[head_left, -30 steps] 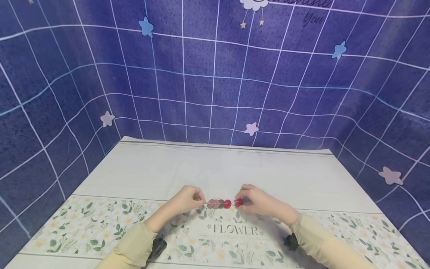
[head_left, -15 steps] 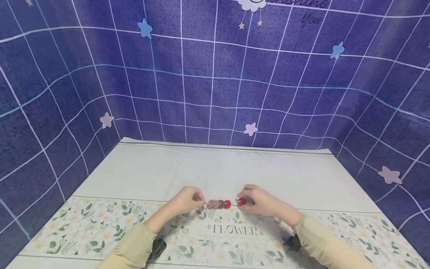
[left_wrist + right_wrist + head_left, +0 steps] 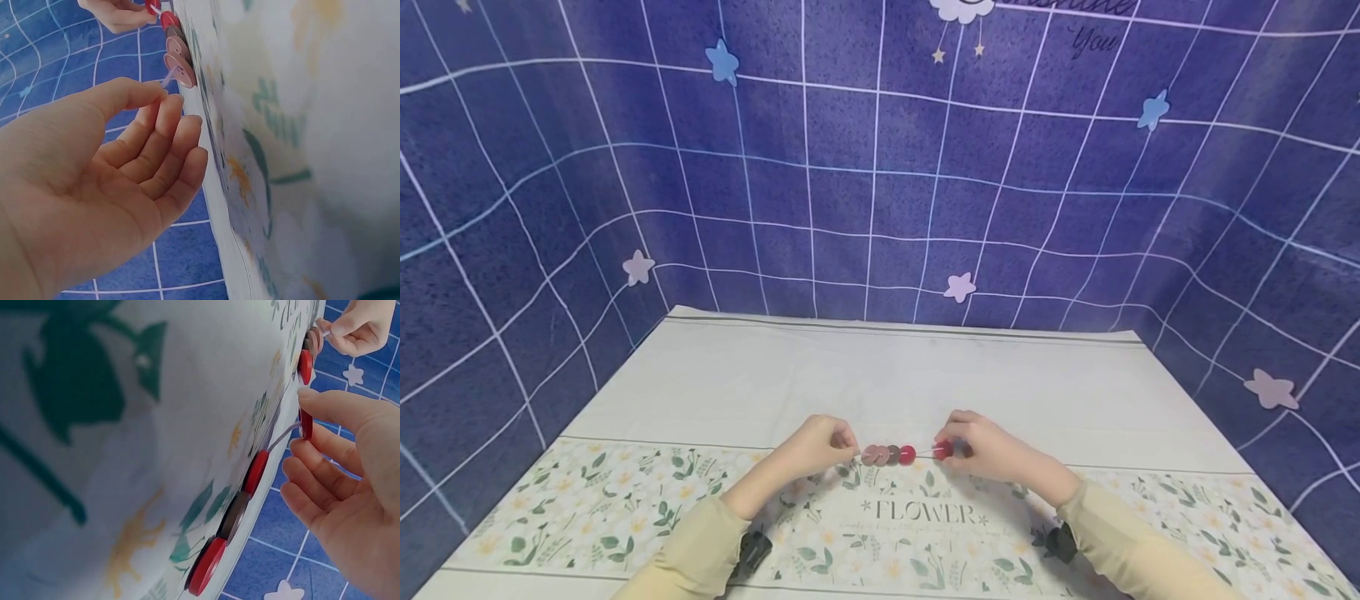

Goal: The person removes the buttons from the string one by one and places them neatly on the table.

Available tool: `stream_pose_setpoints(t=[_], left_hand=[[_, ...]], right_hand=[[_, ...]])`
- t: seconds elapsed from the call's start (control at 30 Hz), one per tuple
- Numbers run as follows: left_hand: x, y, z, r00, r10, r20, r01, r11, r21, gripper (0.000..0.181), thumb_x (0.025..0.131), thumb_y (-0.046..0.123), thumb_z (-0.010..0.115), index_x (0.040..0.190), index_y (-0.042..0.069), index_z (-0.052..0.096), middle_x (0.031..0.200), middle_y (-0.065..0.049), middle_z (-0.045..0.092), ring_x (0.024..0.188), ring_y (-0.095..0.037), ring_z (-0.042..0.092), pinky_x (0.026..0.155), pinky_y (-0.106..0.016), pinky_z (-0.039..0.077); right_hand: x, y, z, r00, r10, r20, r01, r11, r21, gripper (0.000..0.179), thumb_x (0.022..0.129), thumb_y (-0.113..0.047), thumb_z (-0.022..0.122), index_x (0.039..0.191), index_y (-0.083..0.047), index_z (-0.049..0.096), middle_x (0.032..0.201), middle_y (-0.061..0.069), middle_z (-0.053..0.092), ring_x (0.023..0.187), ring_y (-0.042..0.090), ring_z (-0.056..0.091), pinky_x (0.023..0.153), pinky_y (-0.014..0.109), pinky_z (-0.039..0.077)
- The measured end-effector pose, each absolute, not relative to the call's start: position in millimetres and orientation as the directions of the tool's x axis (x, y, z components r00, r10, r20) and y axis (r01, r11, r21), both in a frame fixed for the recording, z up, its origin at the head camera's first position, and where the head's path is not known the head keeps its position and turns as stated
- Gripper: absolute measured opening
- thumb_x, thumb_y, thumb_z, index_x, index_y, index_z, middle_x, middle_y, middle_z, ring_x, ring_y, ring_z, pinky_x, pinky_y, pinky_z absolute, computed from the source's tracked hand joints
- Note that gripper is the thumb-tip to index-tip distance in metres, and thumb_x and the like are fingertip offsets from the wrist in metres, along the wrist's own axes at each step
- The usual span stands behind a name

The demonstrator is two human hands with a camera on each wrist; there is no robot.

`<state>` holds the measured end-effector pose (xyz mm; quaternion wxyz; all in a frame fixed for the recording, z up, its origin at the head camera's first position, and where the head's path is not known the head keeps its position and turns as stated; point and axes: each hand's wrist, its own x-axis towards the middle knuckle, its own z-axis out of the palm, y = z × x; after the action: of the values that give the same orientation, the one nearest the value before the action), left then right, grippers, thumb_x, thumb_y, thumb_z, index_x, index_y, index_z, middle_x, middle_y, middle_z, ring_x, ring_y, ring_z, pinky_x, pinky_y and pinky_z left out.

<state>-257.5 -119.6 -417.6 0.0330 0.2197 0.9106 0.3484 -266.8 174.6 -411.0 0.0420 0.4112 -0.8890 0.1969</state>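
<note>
Pinched between my right hand's [image 3: 985,447] thumb and fingers is a red button [image 3: 305,424], threaded on a thin pale cord [image 3: 285,434]. My left hand [image 3: 816,443] pinches the cord's end between thumb and index finger, beside two pink buttons [image 3: 180,69]. A brown button [image 3: 893,454] and another red button [image 3: 907,455] sit against the pink ones, and a stretch of bare cord separates them from the held button. Past my right hand, the right wrist view shows a red button [image 3: 255,474], a brown button [image 3: 234,517] and a larger red button [image 3: 207,567]; the head view hides these.
A white tablecloth [image 3: 865,375] with a floral band and the word FLOWER covers the table under both hands. Blue grid-patterned curtain [image 3: 842,200] with stars encloses the back and sides. Dark wrist devices [image 3: 752,552] sit below the sleeves.
My right hand has slid slightly to the right with the red button, widening the gap of bare cord from the other red button. My left hand has stayed in place.
</note>
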Motion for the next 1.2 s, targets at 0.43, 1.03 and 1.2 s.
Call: stream_pose_setpoints(t=[0.43,1.03,1.2], left_hand=[[-256,-119,-416,-0.908,0.410,0.080,0.361,0.674,0.644,0.009,0.083,0.016,0.065,0.079,0.008,0.064,0.076,0.004,0.063,0.073,-0.009,0.057,0.070,-0.030,0.050],[-256,-119,-417,-0.906,0.413,0.089,0.371,0.676,0.637,0.010,0.082,0.016,0.065,0.078,0.008,0.064,0.076,0.005,0.063,0.073,-0.009,0.057,0.071,-0.030,0.051],[-256,-119,-417,-0.905,0.416,0.090,0.373,0.673,0.638,0.010,0.082,0.016,0.065,0.079,0.007,0.064,0.076,0.005,0.063,0.073,-0.009,0.057,0.071,-0.030,0.050]], right_hand=[[-268,182,-410,-0.665,-0.699,0.263,-0.745,0.596,-0.299,0.028,0.078,-0.018,0.074,0.103,-0.007,0.068,0.090,-0.003,0.059,0.082,0.011,0.056,0.077,0.026,0.051],[-265,189,-406,-0.674,-0.690,0.264,-0.738,0.609,-0.292,0.026,0.080,-0.015,0.072,0.103,-0.004,0.068,0.091,0.000,0.060,0.084,0.015,0.058,0.078,0.028,0.051],[-266,191,-407,-0.673,-0.688,0.273,-0.739,0.609,-0.288,0.027,0.079,-0.015,0.073,0.103,-0.004,0.068,0.091,0.001,0.061,0.083,0.014,0.058,0.078,0.028,0.051]])
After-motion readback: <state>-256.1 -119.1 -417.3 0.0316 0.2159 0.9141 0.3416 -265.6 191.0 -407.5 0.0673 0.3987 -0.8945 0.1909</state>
